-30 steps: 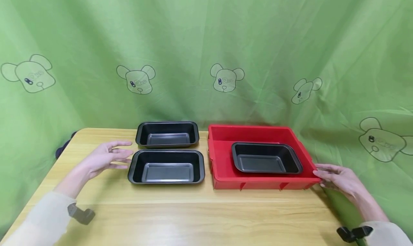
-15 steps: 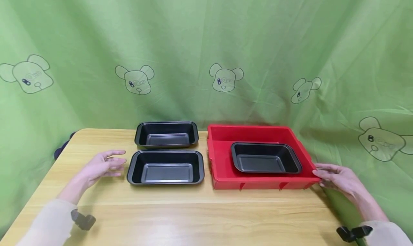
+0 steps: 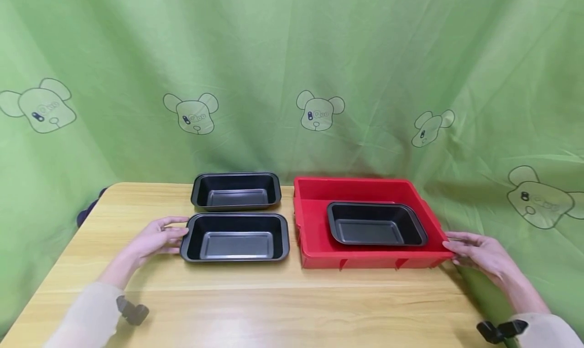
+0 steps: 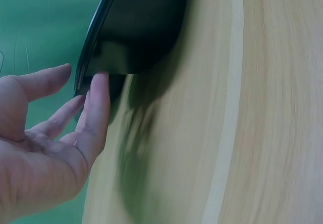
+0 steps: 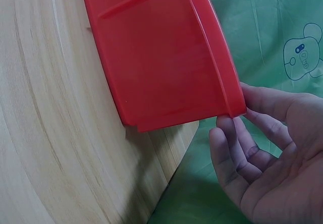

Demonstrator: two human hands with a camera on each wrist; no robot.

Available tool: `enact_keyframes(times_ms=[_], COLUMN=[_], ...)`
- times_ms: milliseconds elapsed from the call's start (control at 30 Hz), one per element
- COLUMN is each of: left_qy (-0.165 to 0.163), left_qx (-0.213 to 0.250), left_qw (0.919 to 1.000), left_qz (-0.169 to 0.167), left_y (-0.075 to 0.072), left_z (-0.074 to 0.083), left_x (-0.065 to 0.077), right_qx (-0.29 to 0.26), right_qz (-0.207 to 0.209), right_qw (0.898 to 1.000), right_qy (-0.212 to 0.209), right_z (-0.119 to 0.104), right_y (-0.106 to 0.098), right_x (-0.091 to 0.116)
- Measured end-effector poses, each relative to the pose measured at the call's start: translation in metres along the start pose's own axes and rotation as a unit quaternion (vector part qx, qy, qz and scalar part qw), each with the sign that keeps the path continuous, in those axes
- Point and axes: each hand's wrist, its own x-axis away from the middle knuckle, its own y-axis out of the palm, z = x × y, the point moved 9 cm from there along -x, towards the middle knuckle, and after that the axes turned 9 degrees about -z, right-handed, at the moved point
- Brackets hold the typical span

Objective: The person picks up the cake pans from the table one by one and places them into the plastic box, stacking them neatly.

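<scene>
A black loaf pan (image 3: 237, 245) sits upright on the wooden table, left of the red tray (image 3: 365, 261). My left hand (image 3: 159, 236) is at this pan's left end, fingertips right at the rim. In the left wrist view, the fingers reach under the rim of the pan (image 4: 146, 27), while the thumb stands a little apart from it. My right hand (image 3: 479, 254) pinches the red tray's front right corner, thumb on the rim and fingers below, as the right wrist view shows. Inside the tray lies another black loaf pan (image 3: 376, 225).
Just behind the near pan stands a further black loaf pan (image 3: 236, 192). A green curtain (image 3: 255, 59) with printed bear heads hangs behind the table (image 3: 255, 307) and down both sides. The tray stands near the table's right edge.
My left hand first drew back slightly and lower, then moved right to the near pan's left rim. The right hand stays on the tray's corner, and the pans have not moved.
</scene>
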Motion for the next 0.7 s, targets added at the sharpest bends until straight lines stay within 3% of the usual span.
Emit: enact_keyframes(times_ms=[700], left_qy=[0.014], left_qx=[0.021], left_qw=[0.9990], left_qz=[-0.038], left_y=[0.0090], left_z=[0.0037], left_x=[-0.0114], right_qx=[-0.001], right_qz=[0.002], right_qw=[1.000], right_qy=[-0.003], right_z=[-0.0022], right_y=[0.0009], right_x=[0.0006])
